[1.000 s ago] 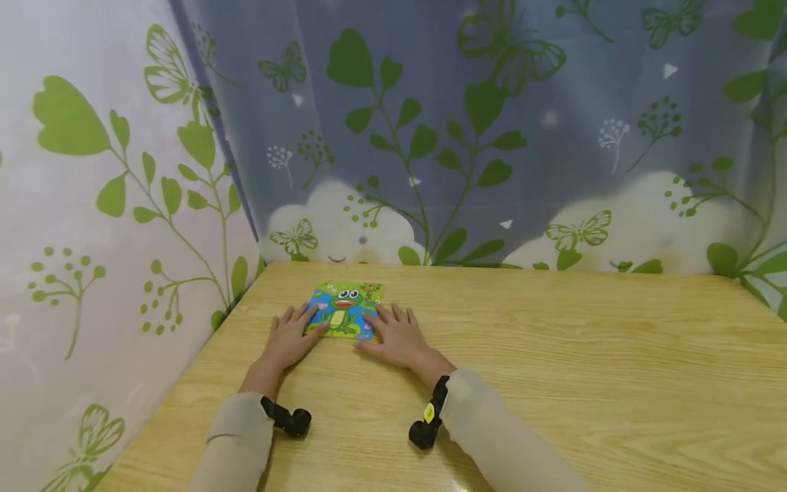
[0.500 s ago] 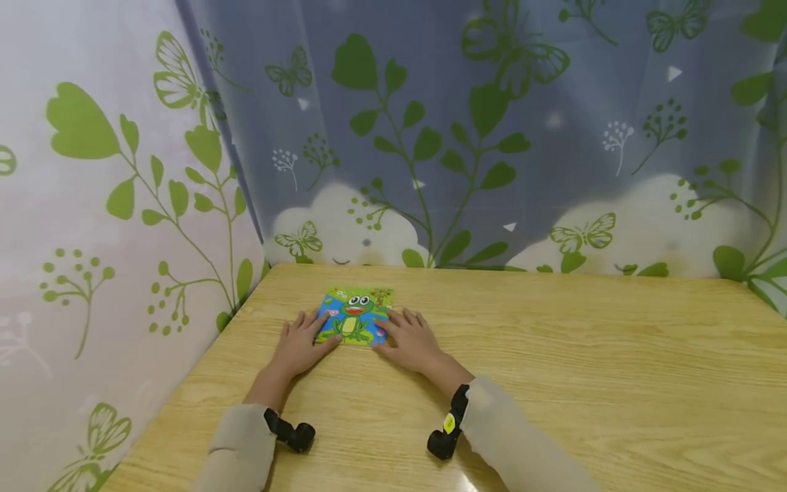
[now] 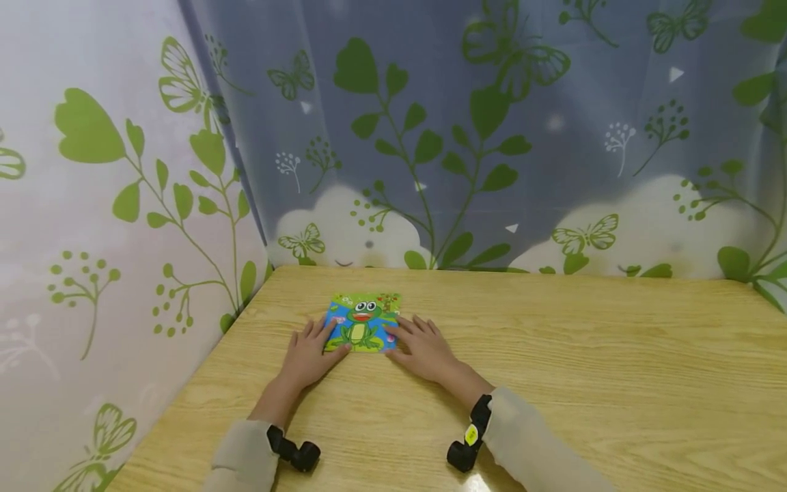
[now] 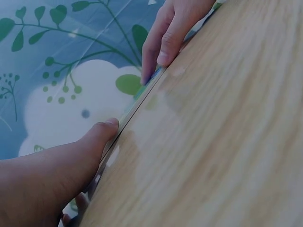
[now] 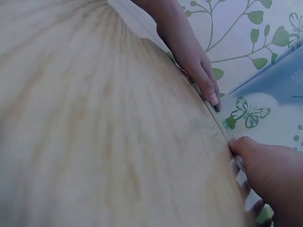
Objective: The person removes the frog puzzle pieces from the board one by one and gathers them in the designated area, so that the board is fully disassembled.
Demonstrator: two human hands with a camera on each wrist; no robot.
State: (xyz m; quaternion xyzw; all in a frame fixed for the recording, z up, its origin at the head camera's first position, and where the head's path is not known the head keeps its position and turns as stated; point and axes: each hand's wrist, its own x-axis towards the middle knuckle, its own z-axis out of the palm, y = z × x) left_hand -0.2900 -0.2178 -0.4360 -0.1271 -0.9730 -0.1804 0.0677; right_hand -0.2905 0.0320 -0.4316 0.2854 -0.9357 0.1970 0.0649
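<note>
Left hand (image 3: pixel 309 357) and right hand (image 3: pixel 428 350) lie apart, fingers fairly straight, touching opposite sides of the frog picture (image 3: pixel 361 333); light, even pressure should steady it on the bench (image 3: pixel 584 362).

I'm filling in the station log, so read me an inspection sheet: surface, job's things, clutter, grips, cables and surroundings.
Surface: wood-grain table, with the pale grain running across it.
Job's things: one frog picture, thin, lying flat and face up.
Clutter: nothing seen.
Grips: bare hands; left grip touches the frog picture's left side, right grip its right side.
Cables: nothing seen.
Surroundings: blue-grey backdrop behind and pale backdrop at left, both printed with green leaves and butterflies.
</note>
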